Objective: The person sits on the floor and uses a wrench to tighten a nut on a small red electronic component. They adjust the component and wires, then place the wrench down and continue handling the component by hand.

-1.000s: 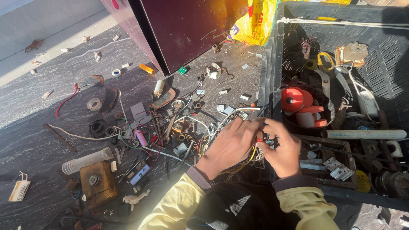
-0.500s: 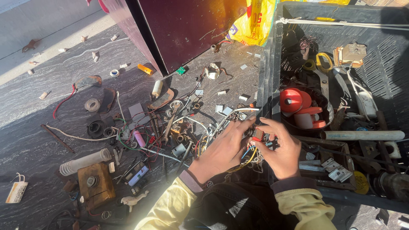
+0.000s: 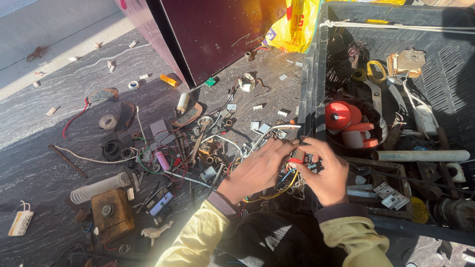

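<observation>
Nearest the camera, my yellow sleeves [image 3: 198, 242] ran up from the bottom edge over a dark garment, and both hands met just above it. My left hand [image 3: 260, 165] was curled, its fingertips pinching a small red-tipped part [image 3: 296, 159] from the left, while my right hand [image 3: 324, 170] was closed on the same part from the other side, thumb and forefinger pressed to it. That part sat between the two hands, right at the near left wall of the black plastic crate [image 3: 310, 99], with yellow and blue wires [image 3: 279, 190] trailing down from it under my palms. Left of my hands, on the grey marbled floor [image 3: 39, 168], lay a tangle of small electrical scrap, a spanner [image 3: 199, 138] in its midst, a ribbed white tube [image 3: 99, 187] near a rusty brown block [image 3: 111, 213], and a white tag [image 3: 21, 222] well off to the left. Inside the crate, just beyond my right hand, stood a red spool [image 3: 341, 116], with a grey pipe [image 3: 420, 155] to its right and yellow-handled scissors [image 3: 373, 74] farther back. Farthest off stood a dark maroon cabinet [image 3: 222, 29] and a yellow plastic bag [image 3: 297, 24] beside it.
</observation>
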